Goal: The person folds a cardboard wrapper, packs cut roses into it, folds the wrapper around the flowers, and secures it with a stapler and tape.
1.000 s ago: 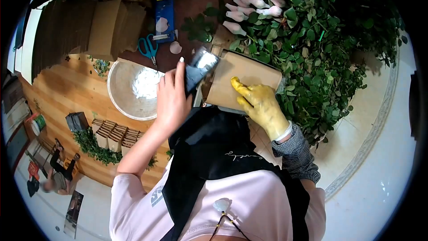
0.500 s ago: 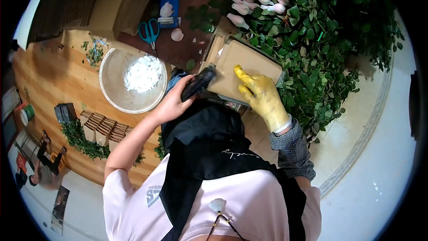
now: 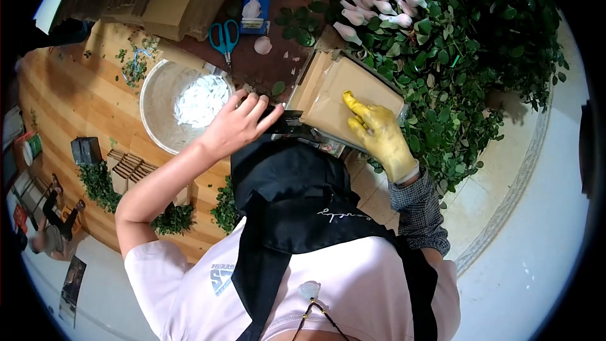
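My left hand [image 3: 243, 120], bare, has its fingers spread over the near end of a black hand-held tool [image 3: 287, 122], perhaps a stapler. Its palm side is hidden, so how firmly it touches the tool cannot be seen. The tool's far end meets the left edge of a brown cardboard box [image 3: 344, 91] lying flat. My right hand [image 3: 382, 136], in a yellow rubber glove, rests on the cardboard with forefinger stretched out and thumb apart. No object shows in the gloved hand.
Teal scissors [image 3: 225, 39] and a blue tape dispenser [image 3: 255, 9] lie beyond the box. A bowl [image 3: 151, 110] of white pieces stands left. Wrapped pink roses [image 3: 382, 3] with dense leaves [image 3: 442, 82] crowd the right. Stacked cardboard [image 3: 180, 0] sits far left; a person [image 3: 57, 221] sits far off.
My left hand has loosened from its wrap around the black tool and spread its fingers, shifting slightly left. The gloved hand stays on the cardboard. The whole view has shifted slightly.
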{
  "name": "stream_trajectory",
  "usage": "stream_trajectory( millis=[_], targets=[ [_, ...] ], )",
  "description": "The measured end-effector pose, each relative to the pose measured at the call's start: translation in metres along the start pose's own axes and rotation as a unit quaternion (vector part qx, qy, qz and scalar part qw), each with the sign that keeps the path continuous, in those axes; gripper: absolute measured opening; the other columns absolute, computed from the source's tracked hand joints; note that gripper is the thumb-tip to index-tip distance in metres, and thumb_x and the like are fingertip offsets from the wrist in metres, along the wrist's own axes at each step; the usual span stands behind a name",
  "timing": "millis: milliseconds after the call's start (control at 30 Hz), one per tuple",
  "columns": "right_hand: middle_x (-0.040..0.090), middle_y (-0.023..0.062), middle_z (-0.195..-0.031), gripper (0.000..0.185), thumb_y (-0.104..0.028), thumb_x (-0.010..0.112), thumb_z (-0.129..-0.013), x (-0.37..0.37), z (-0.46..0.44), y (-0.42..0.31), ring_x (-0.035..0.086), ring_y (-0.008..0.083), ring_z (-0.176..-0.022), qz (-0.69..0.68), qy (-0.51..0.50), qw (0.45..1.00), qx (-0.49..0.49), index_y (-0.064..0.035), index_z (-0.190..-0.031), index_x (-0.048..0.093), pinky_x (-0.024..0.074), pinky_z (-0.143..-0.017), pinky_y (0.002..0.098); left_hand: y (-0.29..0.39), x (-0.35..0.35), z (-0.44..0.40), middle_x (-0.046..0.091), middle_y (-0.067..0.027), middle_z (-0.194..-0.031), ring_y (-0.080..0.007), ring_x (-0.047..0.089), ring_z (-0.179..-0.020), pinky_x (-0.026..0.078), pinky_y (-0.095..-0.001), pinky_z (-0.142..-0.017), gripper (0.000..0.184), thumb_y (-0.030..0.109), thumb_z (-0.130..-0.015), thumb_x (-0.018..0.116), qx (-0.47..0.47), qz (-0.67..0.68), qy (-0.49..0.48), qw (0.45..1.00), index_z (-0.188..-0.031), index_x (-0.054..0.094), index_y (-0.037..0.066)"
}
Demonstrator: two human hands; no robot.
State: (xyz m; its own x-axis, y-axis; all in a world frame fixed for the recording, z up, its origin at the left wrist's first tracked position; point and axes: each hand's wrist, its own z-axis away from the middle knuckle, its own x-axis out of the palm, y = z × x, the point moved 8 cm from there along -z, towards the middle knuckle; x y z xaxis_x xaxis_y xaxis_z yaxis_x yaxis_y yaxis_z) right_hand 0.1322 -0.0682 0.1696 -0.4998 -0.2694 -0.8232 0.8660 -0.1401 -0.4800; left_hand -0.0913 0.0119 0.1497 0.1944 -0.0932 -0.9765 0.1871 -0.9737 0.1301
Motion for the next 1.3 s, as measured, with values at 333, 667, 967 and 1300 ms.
stream_trajectory(
  millis=[333, 667, 967, 1300],
  targets=[
    [0.069, 0.0146, -0.091, 0.049, -0.012, 0.070, -0.087, -0.010, -0.006, -0.001, 0.065, 0.0343, -0.077, -0.026, -0.002, 0.999, 0.029, -0.0185, -0.134, 0.061, 0.0533, -0.073, 0.0434, -0.040, 0.037, -0.014, 0.061, -0.0073, -0.094, -0.0225, 0.063, -0.088, 0.049, -0.0324, -0.079, 0.033, 0.010, -0.076, 0.060, -0.041, 0.068, -0.107, 0.991, -0.109, 0.061, 0.006],
    [0.062, 0.0088, -0.073, 0.041, -0.013, 0.071, -0.086, -0.012, -0.005, 0.002, 0.061, 0.0286, -0.069, -0.023, 0.042, 0.997, 0.056, -0.0188, -0.126, 0.067, 0.0500, -0.067, 0.0410, -0.059, 0.113, -0.051, 0.071, -0.0181, -0.112, -0.0254, 0.073, -0.094, 0.060, -0.0324, -0.078, 0.034, 0.019, -0.102, 0.052, -0.397, 0.782, -0.342, 0.339, -0.128, 0.052, -0.002],
    [0.065, 0.0091, -0.078, 0.041, -0.012, 0.070, -0.085, -0.015, -0.001, -0.002, 0.062, 0.0304, -0.070, -0.039, 0.080, 0.995, 0.049, -0.0167, -0.126, 0.067, 0.0495, -0.068, 0.0431, -0.056, 0.156, -0.061, 0.049, -0.0012, -0.066, -0.0122, 0.049, -0.058, 0.038, -0.0247, -0.050, 0.039, 0.041, -0.101, 0.058, -0.400, 0.767, -0.413, 0.286, -0.098, 0.057, 0.002],
    [0.063, 0.0047, -0.113, 0.067, -0.036, 0.068, -0.096, -0.001, 0.053, -0.051, 0.059, 0.0159, -0.106, -0.558, 0.073, 0.812, 0.154, -0.0053, -0.149, 0.042, 0.0467, -0.097, 0.0308, 0.010, -0.005, -0.079, 0.051, -0.0296, -0.131, -0.0390, 0.056, -0.118, 0.046, -0.0405, -0.101, 0.093, 0.018, -0.083, 0.078, -0.305, 0.429, -0.031, 0.850, -0.148, 0.017, -0.011]
  ],
)
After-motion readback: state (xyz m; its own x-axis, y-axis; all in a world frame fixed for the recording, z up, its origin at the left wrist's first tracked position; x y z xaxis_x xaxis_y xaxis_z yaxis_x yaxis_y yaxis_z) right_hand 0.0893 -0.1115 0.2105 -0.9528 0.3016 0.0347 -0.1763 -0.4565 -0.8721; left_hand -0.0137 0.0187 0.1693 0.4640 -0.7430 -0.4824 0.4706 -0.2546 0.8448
